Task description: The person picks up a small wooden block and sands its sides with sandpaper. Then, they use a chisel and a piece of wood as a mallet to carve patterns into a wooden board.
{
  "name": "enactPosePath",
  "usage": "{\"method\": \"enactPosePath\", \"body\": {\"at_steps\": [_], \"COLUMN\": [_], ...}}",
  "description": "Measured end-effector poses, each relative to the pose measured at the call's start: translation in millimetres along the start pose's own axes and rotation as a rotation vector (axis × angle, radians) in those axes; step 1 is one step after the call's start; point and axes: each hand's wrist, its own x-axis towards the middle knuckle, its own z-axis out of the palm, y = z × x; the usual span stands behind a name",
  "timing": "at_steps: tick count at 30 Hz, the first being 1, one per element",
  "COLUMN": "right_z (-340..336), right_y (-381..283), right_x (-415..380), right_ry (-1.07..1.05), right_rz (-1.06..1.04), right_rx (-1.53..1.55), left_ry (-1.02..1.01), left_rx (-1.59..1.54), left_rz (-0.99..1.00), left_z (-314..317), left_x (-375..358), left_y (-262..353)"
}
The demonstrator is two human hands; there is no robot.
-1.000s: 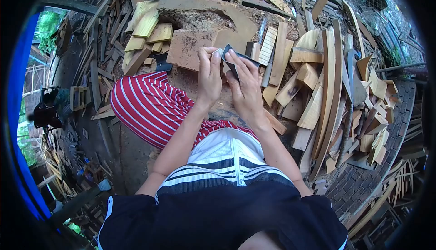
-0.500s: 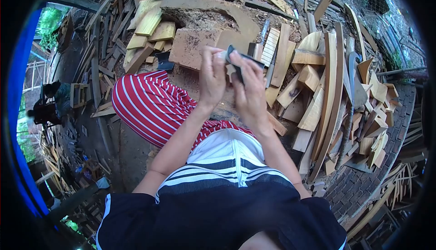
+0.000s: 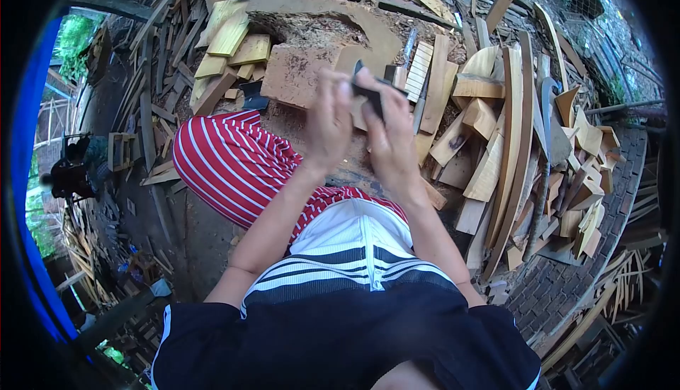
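My left hand (image 3: pixel 329 124) is raised in front of my lap, its fingers curled and smeared by motion. Anything between those fingertips is too blurred to name. Close beside it, my right hand (image 3: pixel 395 142) is closed on a dark, bent sheet that looks like sandpaper (image 3: pixel 371 99). Part of this sheet is hidden behind the fingers. Beyond both hands stands a thick, reddish-brown wooden block (image 3: pixel 294 71) with a hollowed, crumbly area behind it.
Yellowish board offcuts (image 3: pixel 230 36) are stacked at the left of the block. Cut wood pieces (image 3: pixel 482 117) and long curved strips (image 3: pixel 516 156) lie to the right. A curved metal blade (image 3: pixel 549 121) rests among them. My knee in striped cloth (image 3: pixel 227 167) is at the left.
Both hands remain close together, with the left one now more blurred. The dark sheet has shifted and bent differently in my right hand, showing less of its pale grey side.
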Motion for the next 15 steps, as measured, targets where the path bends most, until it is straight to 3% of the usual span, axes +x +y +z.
{"method": "enactPosePath", "body": {"at_steps": [3,4,6,7,10,12,13,15], "right_z": [-2.2,-1.0,2.5,3.7,2.7,-4.0,-6.2,-6.7], "right_y": [3.2,3.1,-4.3,-18.7,-7.8,-6.6,-0.3,-7.6], "right_x": [8.8,7.5,-10.7,-19.8,-13.5,0.8,5.8,0.7], "right_ry": [-0.013,0.022,-0.012,-0.085,-0.034,0.005,-0.016,0.006], "right_rz": [0.053,-0.038,-0.155,-0.117,-0.097,-0.081,0.015,-0.065], "right_rx": [-0.028,-0.155,-0.384,-0.402,-0.235,-0.214,-0.051,-0.265], "left_ry": [-0.007,-0.011,0.139,0.167,0.132,-0.053,-0.057,-0.083], "left_rx": [-0.196,-0.201,-0.346,-0.296,-0.221,-0.291,-0.299,-0.462], "left_rz": [0.018,0.026,-0.014,-0.03,0.021,-0.217,-0.214,-0.193], "left_z": [14.9,16.1,14.6,5.8,3.6,3.7,6.7,10.2], "left_x": [-16.8,-11.5,-2.6,4.5,0.0,-11.6,-14.1,-16.3], "left_y": [0.5,-3.3,-14.4,-15.8,-4.9,11.8,12.4,8.5]}}
